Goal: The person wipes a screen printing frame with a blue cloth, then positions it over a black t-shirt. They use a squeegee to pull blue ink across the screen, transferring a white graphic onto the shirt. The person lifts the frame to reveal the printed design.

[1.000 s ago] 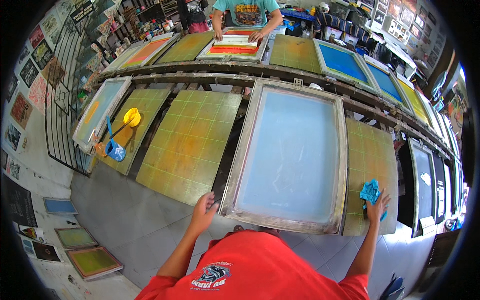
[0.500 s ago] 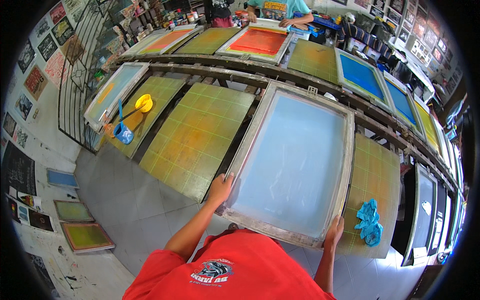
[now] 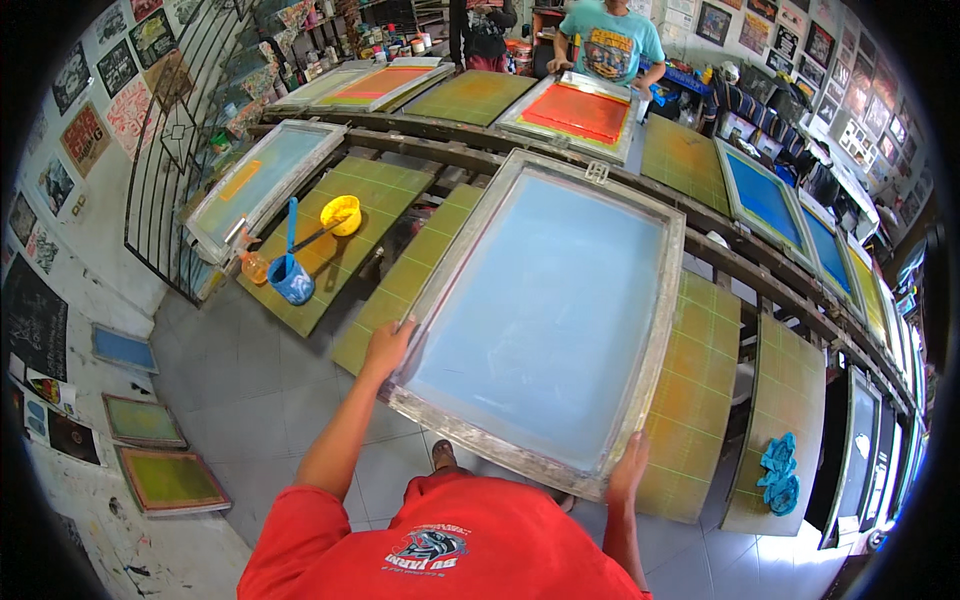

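Observation:
A large screen-printing frame (image 3: 660, 330) with pale blue mesh spans the space in front of me, slightly tilted. My left hand (image 3: 388, 348) is closed round its left side rail, near the lower corner. At the lower right corner, my right hand (image 3: 627, 466) grips the other side rail. Beneath the frame lies an olive-green printing board (image 3: 690, 390) with a bright grid, mostly covered. A metal hinge piece (image 3: 597, 172) shows on the frame's far rail. I cannot tell whether the frame rests on the board or hangs just above it.
A neighbouring board on the left bears a yellow bowl (image 3: 341, 214), a blue cup (image 3: 290, 280) and an orange-tinted bottle (image 3: 254, 266). A crumpled blue cloth (image 3: 779, 473) lies on the right-hand board. Across the dark rails (image 3: 440, 150), a person (image 3: 610, 45) stands by a red screen (image 3: 575, 112).
The frame has moved left with both my hands still on it, now over the board that was beside it. My view has shifted left too. The person across stands more upright.

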The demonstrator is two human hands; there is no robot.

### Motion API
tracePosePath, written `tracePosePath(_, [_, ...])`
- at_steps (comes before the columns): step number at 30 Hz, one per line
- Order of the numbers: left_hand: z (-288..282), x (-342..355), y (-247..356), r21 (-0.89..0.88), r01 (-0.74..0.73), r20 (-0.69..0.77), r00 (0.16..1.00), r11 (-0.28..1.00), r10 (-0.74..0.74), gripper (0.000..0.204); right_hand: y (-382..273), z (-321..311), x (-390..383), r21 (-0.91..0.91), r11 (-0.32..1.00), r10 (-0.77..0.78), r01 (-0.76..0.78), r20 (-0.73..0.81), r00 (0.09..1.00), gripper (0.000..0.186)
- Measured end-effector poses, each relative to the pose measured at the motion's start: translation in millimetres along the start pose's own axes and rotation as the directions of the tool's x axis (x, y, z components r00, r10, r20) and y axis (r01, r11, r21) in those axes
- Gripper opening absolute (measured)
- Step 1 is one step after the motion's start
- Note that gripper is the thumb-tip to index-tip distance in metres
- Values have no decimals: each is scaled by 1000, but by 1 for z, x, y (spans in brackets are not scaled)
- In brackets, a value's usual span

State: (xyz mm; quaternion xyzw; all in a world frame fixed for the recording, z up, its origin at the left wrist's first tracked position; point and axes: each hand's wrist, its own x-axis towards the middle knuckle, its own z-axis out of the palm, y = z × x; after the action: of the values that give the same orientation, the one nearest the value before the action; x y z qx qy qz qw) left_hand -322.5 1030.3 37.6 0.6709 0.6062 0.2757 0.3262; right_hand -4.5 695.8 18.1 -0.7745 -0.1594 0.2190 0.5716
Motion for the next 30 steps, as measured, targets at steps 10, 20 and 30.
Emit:
tracePosePath(10, [-83,92,-89,88,-4,-14,1000,996,5,63,-30,151,-37,-21,996,-89,88,-15,996,49])
tracePosePath(20, [-68,112,-103,85,-54,-35,998,995,57,59,-22,167,-23,-110,989,-105,95,-92,990,50])
tracePosePath(30, [-58,116,-105,73,-14,72,997,997,9,62,-19,162,-16,-127,991,-47,37,-80,996,55])
